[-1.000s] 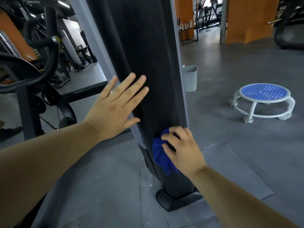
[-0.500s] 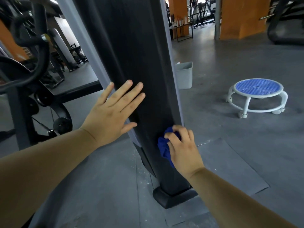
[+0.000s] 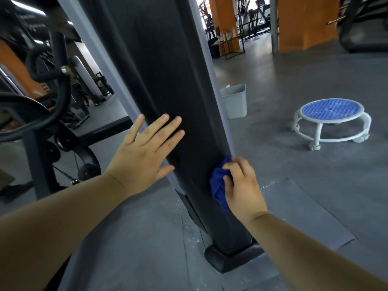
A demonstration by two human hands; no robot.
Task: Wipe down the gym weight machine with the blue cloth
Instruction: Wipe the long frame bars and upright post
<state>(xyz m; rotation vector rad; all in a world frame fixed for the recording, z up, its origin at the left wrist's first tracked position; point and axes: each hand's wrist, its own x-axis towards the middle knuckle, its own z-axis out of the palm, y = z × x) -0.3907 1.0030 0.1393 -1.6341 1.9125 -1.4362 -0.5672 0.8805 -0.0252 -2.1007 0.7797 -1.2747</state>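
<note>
Fingers (image 3: 168,127) on my left hand (image 3: 142,156) are straight and slightly spread, palm flat on the black upright panel (image 3: 163,70) of the weight machine (image 3: 147,34), thumb out toward the panel's left edge. Over on the right, my right hand (image 3: 241,185) has its fingers curled, pinching the blue cloth (image 3: 217,185) in a bunch and holding it against the panel's right edge. That is low down, nearer than the left hand and above the black foot (image 3: 231,257) where the panel meets the floor. A tail of cloth hangs below the hand. Right of the foot, a flat dark mat (image 3: 304,217) lies on the grey floor. Farther right, well apart, sits a low white wheeled stool (image 3: 319,133) with a round blue top. Beyond the panel, a grey bin (image 3: 235,101) stands on the floor. Far left I've got curved black bars (image 3: 60,85), part of the same machine I think, though it's dim there. Orange pillars (image 3: 304,22) stand at the far end.
</note>
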